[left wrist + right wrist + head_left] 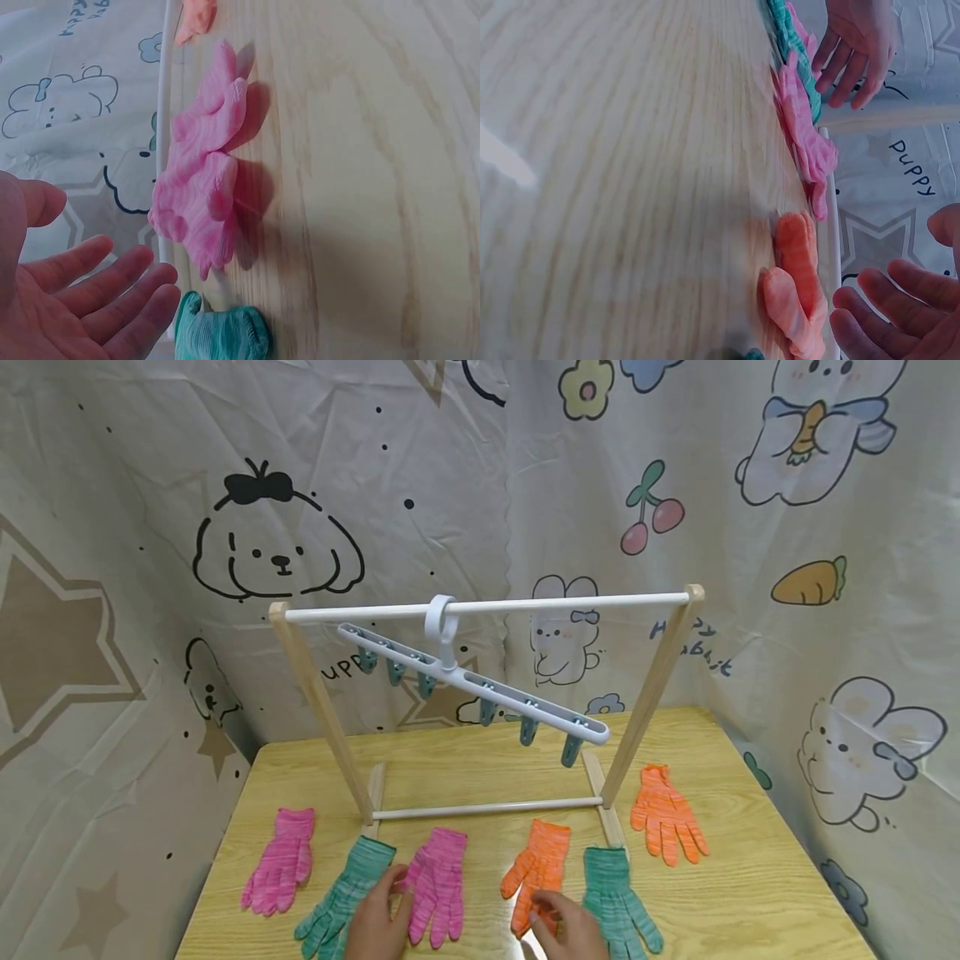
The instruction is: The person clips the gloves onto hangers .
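Over the wooden table, my left hand (381,918) is held with loosely bent fingers and nothing in them, between a green knitted glove (348,889) and a pink glove (442,885). In the left wrist view its palm shows bare, apart from the pink glove. My right hand (572,931) hovers by an orange glove (543,864), with a green glove (613,893) to its right. The right wrist view shows that hand's relaxed fingers (900,300) holding nothing. Another pink glove (281,864) lies far left, another orange glove (666,814) far right.
Behind the gloves stands a wooden rack with a white top rod (562,604) and a lower rod (487,810). A grey-white clip hanger (448,671) hangs from the top rod, slanted, with several dark green clips (528,731). Printed cloth (450,468) encloses the table (750,860).
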Available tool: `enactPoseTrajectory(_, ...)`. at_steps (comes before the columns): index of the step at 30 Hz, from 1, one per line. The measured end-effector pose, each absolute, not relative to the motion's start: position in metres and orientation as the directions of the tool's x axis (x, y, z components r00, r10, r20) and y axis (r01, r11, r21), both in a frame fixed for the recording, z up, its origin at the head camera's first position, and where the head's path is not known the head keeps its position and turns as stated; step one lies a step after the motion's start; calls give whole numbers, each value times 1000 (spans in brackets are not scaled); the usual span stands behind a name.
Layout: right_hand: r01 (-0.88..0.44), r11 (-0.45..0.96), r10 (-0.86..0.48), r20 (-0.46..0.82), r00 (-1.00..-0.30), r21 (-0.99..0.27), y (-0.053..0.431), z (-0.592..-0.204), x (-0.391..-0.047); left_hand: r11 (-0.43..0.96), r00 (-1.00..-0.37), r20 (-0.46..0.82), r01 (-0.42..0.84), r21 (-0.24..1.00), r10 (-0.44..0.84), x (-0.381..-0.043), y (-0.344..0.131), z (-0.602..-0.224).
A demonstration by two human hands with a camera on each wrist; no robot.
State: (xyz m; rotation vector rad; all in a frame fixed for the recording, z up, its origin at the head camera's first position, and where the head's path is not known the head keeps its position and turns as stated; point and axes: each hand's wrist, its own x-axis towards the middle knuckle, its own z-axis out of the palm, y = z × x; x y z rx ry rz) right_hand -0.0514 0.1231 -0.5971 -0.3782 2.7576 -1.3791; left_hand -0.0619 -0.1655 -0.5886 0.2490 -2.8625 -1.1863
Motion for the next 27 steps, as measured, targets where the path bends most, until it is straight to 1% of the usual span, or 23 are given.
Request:
enactPoseTrajectory(4, -199, 563, -251, 63, -966, -802, 122, -599, -50, 697, -988, -40, -136, 704, -152, -61, -162, -588)
enactPoseTrajectory(9, -160, 551, -277, 2, -961, -819, 122, -599, -49, 701, -983, 19, -116, 704, -182, -60, -156, -594)
enactPoseTrajectory(12, -155, 551, -284, -9, -959, -820, 121, -598, -48, 711, -984, 0, -129, 691, -179, -61, -154, -597)
enactPoseTrajectory(15, -163, 557, -278, 3, -961, -814, 119, -599, -47, 730, -986, -57, -156, 665, -159, -63, -152, -598)
enactPoseTrajectory(17, -169, 564, -271, 12, -962, -809, 117, -600, -46, 746, -988, -74, -151, 649, -135, -64, -151, -599)
enactPoseTrajectory(22, -165, 579, -260, 11, -966, -799, 115, -601, -44, 791, -997, -44, -82, 606, -70, -67, -148, -603)
enactPoseTrajectory(27, -124, 570, -264, -38, -964, -812, 114, -600, -44, 818, -997, -45, -75, 571, -61, -67, -144, -606)
